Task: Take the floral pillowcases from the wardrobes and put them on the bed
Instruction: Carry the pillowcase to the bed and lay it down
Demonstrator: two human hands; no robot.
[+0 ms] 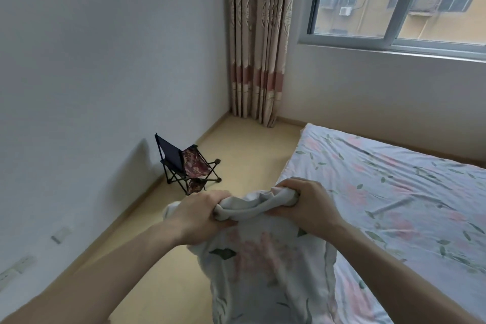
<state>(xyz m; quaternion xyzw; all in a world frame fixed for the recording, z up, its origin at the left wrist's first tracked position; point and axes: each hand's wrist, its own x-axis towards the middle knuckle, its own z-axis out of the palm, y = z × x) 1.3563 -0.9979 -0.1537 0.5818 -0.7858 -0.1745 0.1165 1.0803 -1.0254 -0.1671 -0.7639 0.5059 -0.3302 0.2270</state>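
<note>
Both hands, left (200, 214) and right (306, 204), grip pinched on bunched floral pillowcase (263, 265) beside bed (394, 192).

bed (394, 192) lower right | pillowcase (263, 271) bottom centre, at its left edge | folding chair (184, 163) centre left by wall | curtain (259, 34) top centre | window (399, 0) upper right

Both bare forearms reach forward from the near edge and converge toward the middle of the view. The left hand (202, 214) is closed in a fist, knuckles up and fingers curled under, its wrist bent slightly inward. The right hand (306, 204) sits just beside it to the right and a little farther off, also clenched, back of the hand facing up, thumb tucked beneath. The two fists are near each other, both gripping the bunched top edge of the pillowcase (260, 265).
</note>
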